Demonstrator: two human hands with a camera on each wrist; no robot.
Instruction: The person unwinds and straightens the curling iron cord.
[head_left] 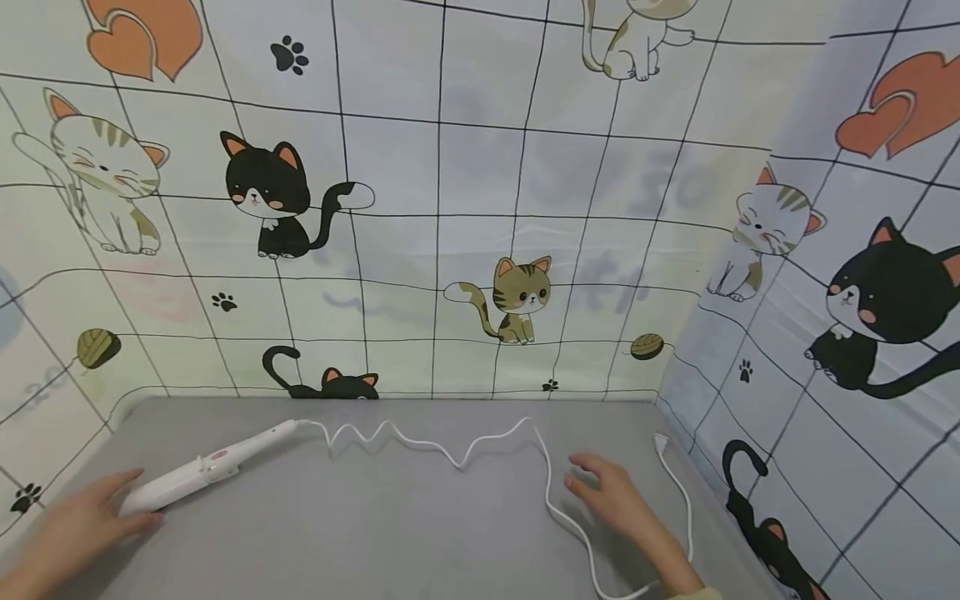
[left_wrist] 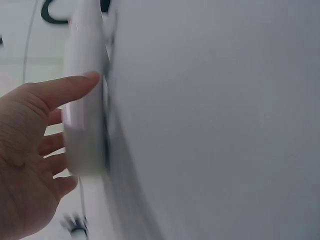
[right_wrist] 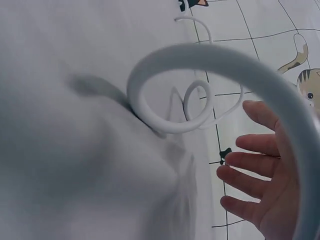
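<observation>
A long, slim white corded wand (head_left: 213, 462), which looks like a hair styling iron, lies at a slant on the left of the grey table. My left hand (head_left: 82, 525) holds its wider end, thumb on the near side and fingers on the far side. The left wrist view shows the thumb across the white barrel (left_wrist: 85, 115) and the fingers partly behind it. From the wand's narrow end a white cord (head_left: 427, 443) runs in waves to the right. Beside the cord is my right hand (head_left: 615, 500), fingers spread and holding nothing; in the right wrist view the cord loops before the palm.
The cord's plug (head_left: 661, 442) lies near the right edge of the grey table (head_left: 375, 525). A white cloth (head_left: 390, 167) with grid lines and printed cats rises behind the table and along both sides.
</observation>
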